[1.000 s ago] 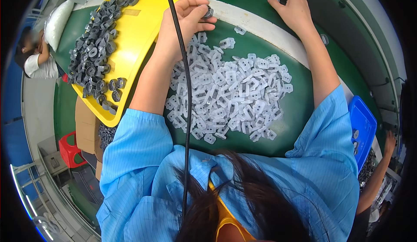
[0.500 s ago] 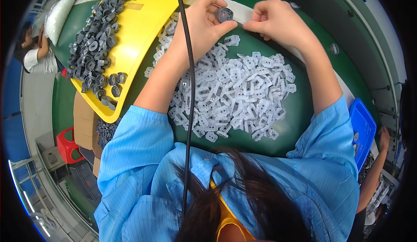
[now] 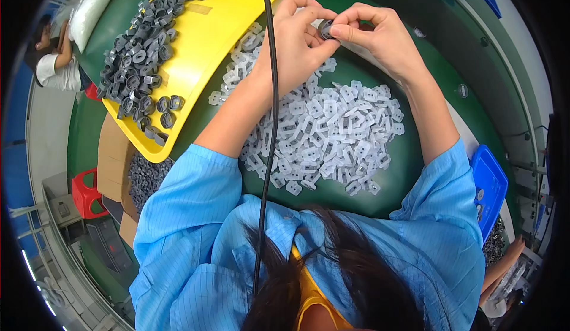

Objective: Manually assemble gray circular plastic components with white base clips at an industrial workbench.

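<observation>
Beyond the heap, at the far side of the green table, my left hand [image 3: 297, 43] grips a dark grey round plastic cap [image 3: 324, 29] between thumb and fingers. My right hand [image 3: 380, 37] meets it there, its thumb and fingers closed on the cap's right side. Those fingertips cover much of the cap, so any small piece between them is hidden. Below both hands lies a loose heap of small translucent white plastic pieces [image 3: 326, 129]. A yellow tray [image 3: 208, 40] to the left carries many similar dark grey caps [image 3: 133, 64].
A black cable [image 3: 273, 111] hangs across the view in front of my left forearm. Cardboard boxes [image 3: 113, 159] and a red stool [image 3: 86, 194] are at the left. A blue tray [image 3: 490, 182] sits at the right, near another person's arm [image 3: 502, 265]. Another person [image 3: 59, 64] works at the far left.
My right hand has moved left to the cap, and its fingertips now touch it. The cap has turned in my left hand. The whole view has shifted slightly.
</observation>
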A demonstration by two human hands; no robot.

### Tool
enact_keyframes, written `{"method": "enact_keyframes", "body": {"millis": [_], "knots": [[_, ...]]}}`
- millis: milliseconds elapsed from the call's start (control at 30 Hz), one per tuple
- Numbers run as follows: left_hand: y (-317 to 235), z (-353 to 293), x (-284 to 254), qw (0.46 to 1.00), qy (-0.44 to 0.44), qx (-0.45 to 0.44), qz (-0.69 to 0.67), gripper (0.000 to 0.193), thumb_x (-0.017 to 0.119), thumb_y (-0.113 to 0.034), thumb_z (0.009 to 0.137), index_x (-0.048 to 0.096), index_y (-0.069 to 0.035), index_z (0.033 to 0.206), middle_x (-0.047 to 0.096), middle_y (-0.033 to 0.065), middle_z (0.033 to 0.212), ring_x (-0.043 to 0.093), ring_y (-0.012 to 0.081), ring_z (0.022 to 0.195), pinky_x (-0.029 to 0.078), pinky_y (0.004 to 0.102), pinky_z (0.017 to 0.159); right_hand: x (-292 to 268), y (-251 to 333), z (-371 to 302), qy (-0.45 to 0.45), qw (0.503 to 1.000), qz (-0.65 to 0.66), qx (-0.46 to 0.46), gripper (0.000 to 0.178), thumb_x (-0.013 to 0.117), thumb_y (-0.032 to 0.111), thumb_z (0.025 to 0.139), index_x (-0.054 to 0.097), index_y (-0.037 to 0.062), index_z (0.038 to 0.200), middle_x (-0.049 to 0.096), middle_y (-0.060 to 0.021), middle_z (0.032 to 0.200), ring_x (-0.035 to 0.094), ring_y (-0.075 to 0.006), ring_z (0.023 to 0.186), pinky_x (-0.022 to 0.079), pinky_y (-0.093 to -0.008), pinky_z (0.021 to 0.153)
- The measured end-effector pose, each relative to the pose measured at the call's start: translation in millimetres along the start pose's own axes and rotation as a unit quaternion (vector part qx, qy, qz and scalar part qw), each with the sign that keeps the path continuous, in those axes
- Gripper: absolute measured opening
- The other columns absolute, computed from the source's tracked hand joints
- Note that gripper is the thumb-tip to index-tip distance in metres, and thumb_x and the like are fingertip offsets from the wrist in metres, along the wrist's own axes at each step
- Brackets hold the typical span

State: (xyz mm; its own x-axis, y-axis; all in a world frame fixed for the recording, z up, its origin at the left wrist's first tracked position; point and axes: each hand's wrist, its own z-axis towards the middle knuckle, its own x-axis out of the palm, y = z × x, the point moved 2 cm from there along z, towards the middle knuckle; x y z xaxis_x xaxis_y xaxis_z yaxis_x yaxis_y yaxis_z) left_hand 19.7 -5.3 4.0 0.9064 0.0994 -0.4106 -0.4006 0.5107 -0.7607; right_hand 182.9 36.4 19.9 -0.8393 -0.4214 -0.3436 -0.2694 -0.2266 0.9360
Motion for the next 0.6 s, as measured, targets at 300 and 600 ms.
{"method": "enact_keyframes", "body": {"millis": [300,600], "knots": [[-7.3,-4.1,4.7,0.994,-0.015,0.068,0.08,0.038,0.077,-0.003,0.071,0.062,-0.003,0.106,0.047,0.0113,0.115,0.059,0.0079,0.061,0.051,0.022,0.059,11.4,-1.3,-1.9,0.005,0.993,0.118,0.013,0.021,0.069,0.015,0.08,0.064,-0.003,0.09,0.065,-0.005,0.076,0.059,-0.0092,0.064,0.048,-0.0217,0.064],[-12.0,0.6,-1.3,0.992,0.096,0.082,-0.009,0.033,0.076,-0.002,0.071,0.068,-0.006,0.103,0.048,0.0098,0.113,0.058,0.0104,0.063,0.05,0.0245,0.063,-11.6,8.5,-6.5,0.125,0.976,0.144,0.105,0.013,0.064,0.005,0.079,0.063,-0.0017,0.09,0.063,-0.0037,0.077,0.059,-0.0083,0.065,0.047,-0.0197,0.061]]}}
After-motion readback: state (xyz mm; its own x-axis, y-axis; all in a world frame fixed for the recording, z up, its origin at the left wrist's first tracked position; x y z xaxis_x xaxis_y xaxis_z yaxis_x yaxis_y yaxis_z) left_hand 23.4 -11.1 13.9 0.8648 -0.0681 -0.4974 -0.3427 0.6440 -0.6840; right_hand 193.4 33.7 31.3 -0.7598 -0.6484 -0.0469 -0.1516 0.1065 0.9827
